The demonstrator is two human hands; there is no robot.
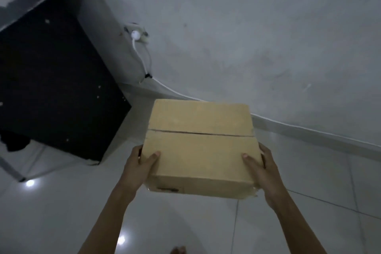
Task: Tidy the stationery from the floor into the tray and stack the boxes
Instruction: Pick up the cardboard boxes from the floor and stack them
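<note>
Brown corrugated cardboard: one closed box [201, 146] occupies the centre of the view, held clear above the white tiled floor [309, 202]. Its two top flaps meet along a dark seam running from 9 o'clock to 3 o'clock across the lid. A dark label strip shows on the near face, toward the 7 o'clock corner, and that face's lower right edge looks creased.

The left hand [139, 166] clasps the box at its 8 o'clock corner, thumb lying flat on the lid, fingers wrapped round the side and out of sight. The right hand [260, 168] clasps the 4 o'clock corner the same way, thumb on the lid, fingers behind the side wall. Both grips are pressed firmly against opposite sides, carrying the box between them. Both forearms are bare.

At 10 o'clock from the box stands a table draped in black cloth [51, 80], with a metal leg showing below the hem. At 11 o'clock a wall socket [137, 34] carries a white plug, and a white cable [165, 85] runs down from it and along the foot of the grey wall [247, 27] toward 3 o'clock. Toes [178, 250] show at 6 o'clock on the bottom edge. Two bright light reflections lie on the tiles.
</note>
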